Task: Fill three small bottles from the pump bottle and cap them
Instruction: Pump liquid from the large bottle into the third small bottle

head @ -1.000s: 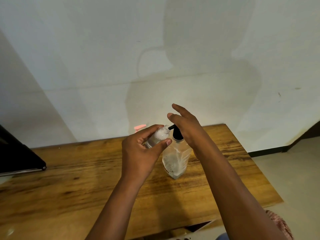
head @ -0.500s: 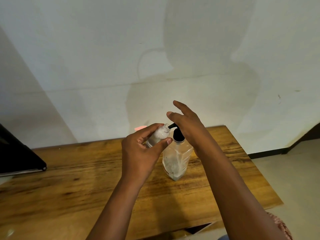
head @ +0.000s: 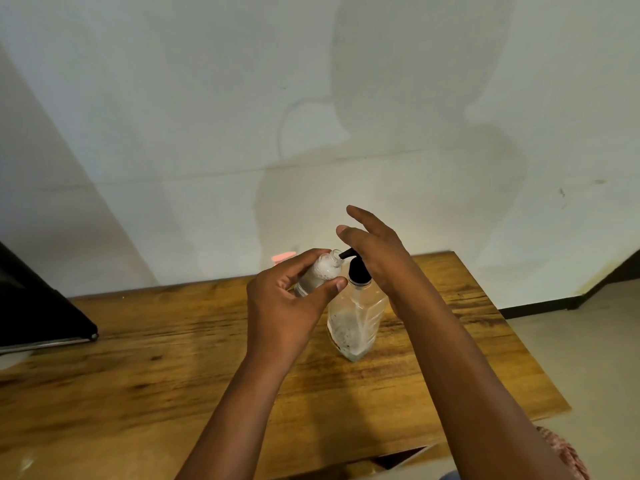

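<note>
Above the wooden table (head: 173, 358), small clear bottle (head: 320, 271) tilted, pinched between left hand (head: 287, 306) thumb and fingers, mouth at the black spout, right hand (head: 377, 254) fingers straight, spread, over the pump bottle (head: 353, 320) head, pink object (head: 283, 257) behind, black case (head: 38, 306) far left.

No text, label, brand, number or sign could be read anywhere in the head view. The pump bottle (head: 353, 320) at frame centre was clear plastic with no legible label, and the small bottle (head: 320, 271) just left of it showed no print either.
</note>
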